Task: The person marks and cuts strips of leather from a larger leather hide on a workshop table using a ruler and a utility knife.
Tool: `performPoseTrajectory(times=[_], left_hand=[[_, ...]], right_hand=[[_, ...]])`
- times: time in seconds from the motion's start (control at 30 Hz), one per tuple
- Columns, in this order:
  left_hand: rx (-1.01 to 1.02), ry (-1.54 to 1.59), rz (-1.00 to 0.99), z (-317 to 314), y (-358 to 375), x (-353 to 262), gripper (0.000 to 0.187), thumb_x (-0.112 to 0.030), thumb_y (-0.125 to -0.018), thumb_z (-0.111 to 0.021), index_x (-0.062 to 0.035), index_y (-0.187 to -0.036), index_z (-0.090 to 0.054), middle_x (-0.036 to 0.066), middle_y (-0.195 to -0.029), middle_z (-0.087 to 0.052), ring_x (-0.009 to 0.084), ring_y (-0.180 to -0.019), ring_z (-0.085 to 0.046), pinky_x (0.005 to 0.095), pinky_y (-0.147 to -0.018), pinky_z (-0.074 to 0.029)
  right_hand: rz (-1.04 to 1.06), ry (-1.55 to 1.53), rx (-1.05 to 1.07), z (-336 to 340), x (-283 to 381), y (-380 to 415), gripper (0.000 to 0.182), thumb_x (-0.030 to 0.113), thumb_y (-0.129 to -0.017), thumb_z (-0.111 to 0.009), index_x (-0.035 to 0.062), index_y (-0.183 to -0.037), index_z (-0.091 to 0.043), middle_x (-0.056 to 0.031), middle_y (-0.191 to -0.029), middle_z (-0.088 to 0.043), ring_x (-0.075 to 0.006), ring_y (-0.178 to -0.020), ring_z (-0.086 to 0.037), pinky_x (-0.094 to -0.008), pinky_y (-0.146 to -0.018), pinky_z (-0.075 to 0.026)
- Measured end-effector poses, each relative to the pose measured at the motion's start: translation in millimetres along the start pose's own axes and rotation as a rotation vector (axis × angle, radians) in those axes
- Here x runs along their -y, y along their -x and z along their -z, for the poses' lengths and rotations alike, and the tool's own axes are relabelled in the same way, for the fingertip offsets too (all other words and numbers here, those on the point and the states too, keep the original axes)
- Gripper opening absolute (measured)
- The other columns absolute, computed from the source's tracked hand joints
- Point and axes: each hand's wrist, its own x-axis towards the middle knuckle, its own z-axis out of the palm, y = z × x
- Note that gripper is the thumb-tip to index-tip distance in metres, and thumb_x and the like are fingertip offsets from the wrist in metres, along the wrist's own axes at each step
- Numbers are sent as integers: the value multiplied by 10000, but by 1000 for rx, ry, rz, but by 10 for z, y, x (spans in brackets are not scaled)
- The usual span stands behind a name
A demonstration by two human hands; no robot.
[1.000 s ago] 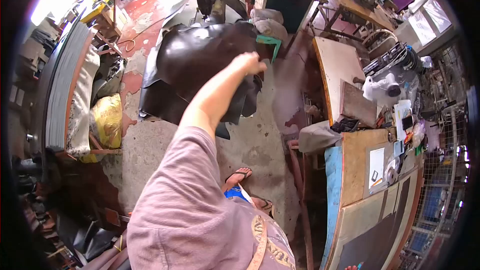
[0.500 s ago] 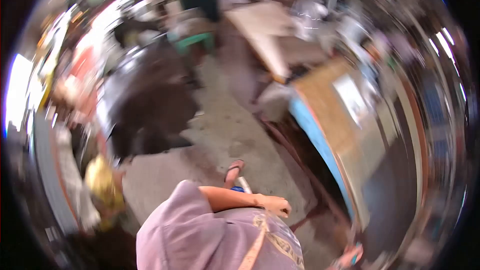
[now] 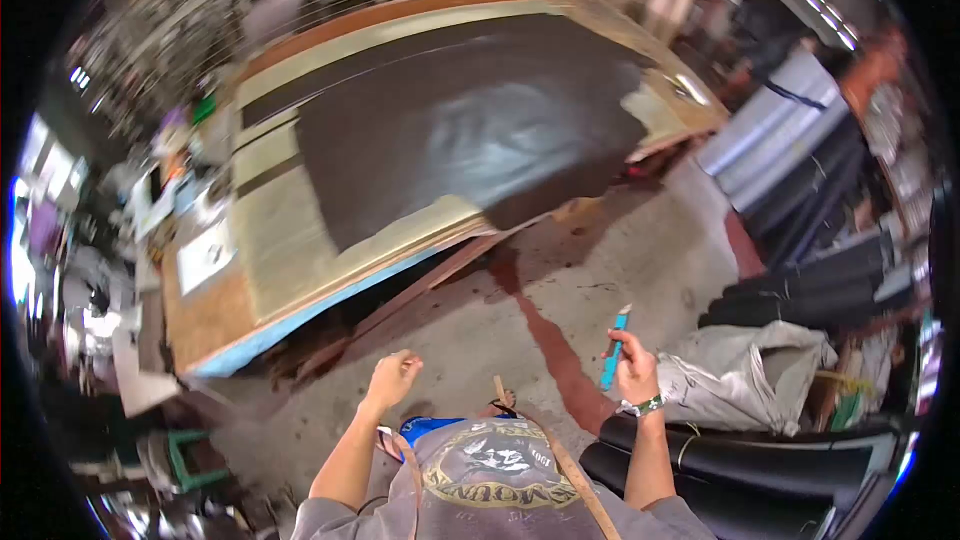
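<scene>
The right hand (image 3: 634, 368) is closed around a blue utility knife (image 3: 613, 350), which it holds upright with the tip pointing up, out in front of the body on the right side, above the concrete floor (image 3: 590, 270); a watch (image 3: 643, 406) sits on that wrist. The left hand (image 3: 393, 378) is held out at about the same height, loosely curled with nothing in it, well apart from the knife. Beyond both hands, further off, stands a large tabletop (image 3: 280, 250) with a blue near edge, and a big dark leather sheet (image 3: 460, 125) lies spread flat across most of it, its near right corner hanging over the edge. At the left end of the tabletop lie papers and small items too blurred to tell apart. To the right of the person, dark rolls of material (image 3: 800, 295) lie stacked on the floor, with a crumpled pale cloth (image 3: 740, 380) just beside the right hand and another dark roll (image 3: 760, 470) nearer.
</scene>
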Motion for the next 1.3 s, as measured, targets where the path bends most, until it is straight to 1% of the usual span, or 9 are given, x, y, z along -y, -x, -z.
performPoseTrajectory(times=[0.17, 0.27, 0.33, 0.43, 0.5, 0.63, 0.83, 1.03, 1.3], left_hand=[[-198, -137, -210, -491, -1058, -871, 266, -159, -888, -699, -31, -1119, -670, 185, -1152, -675, 356, -1104, -618, 430, -971, -474], [-363, -236, -357, -416, -1772, -1343, 303, -150, -890, -701, 7, -1144, -647, 224, -1223, -642, 403, -1172, -583, 451, -1027, -450], [-472, -352, -329, -332, -2327, -1475, 373, -208, -929, -676, 22, -1218, -624, 247, -1317, -599, 414, -1249, -547, 476, -1080, -415], [-555, -608, -245, -225, -3361, -1237, 557, -352, -988, -609, 31, -1383, -522, 254, -1500, -455, 406, -1419, -395, 466, -1184, -305], [-541, -671, 31, -307, -4008, -1362, 677, -452, -1014, -531, 44, -1463, -434, 255, -1575, -355, 403, -1486, -291, 493, -1215, -230], [-548, -758, 195, -957, -5259, -1911, 795, -532, -1018, -449, 61, -1531, -318, 251, -1629, -248, 403, -1537, -148, 520, -1243, -102], [-320, -712, -95, -2494, -6488, -3377, 826, -547, -1004, -457, 79, -1525, -317, 253, -1628, -250, 421, -1538, -123, 524, -1246, -84], [-64, -469, -579, -3928, -6935, -4317, 765, -498, -997, -497, 77, -1489, -388, 252, -1608, -295, 401, -1531, -169, 529, -1241, -120], [-6, -506, -406, -4227, -7146, -4947, 711, -417, -969, -577, 50, -1479, -410, 198, -1613, -310, 358, -1534, -184, 502, -1249, -117]], right_hand=[[-75, -206, -12, 1020, -564, -16, 568, -97, -844, -468, -20, -1407, -470, -97, -1056, -665, -183, -999, -702, -277, -789, -535], [-93, -443, -171, 1349, -805, -209, 546, -114, -886, -517, -40, -1422, -443, -135, -1206, -648, -207, -1019, -697, -284, -825, -541], [-131, -396, -267, 1527, -1063, -389, 480, -24, -958, -560, -28, -1423, -444, -191, -1408, -556, -233, -1028, -701, -319, -840, -573], [-226, -436, -430, 1679, -1384, -762, 432, -45, -941, -577, -39, -1362, -485, -183, -1358, -591, -227, -943, -716, -303, -810, -579], [-196, -416, -504, 1836, -1469, -1064, 495, -75, -916, -569, -1, -1389, -446, -198, -1289, -622, -216, -845, -719, -296, -743, -592], [-268, -377, -706, 2288, -1392, -1703, 676, -105, -904, -522, 44, -1521, -290, -220, -1206, -648, -198, -713, -714, -280, -592, -588], [-322, -220, -753, 3075, -1422, -2765, 672, -17, -960, -518, 55, -1578, -264, -140, -1106, -667, -120, -618, -617, -230, -499, -470], [-315, -205, -816, 3678, -1616, -4074, 428, 212, -1078, -485, 34, -1467, -472, -25, -900, -611, -55, -603, -524, -194, -517, -399], [-263, -250, -560, 4897, -2714, -6075, 385, 266, -1097, -454, 35, -1385, -565, 53, -753, -471, -23, -556, -409, -193, -494, -325]])
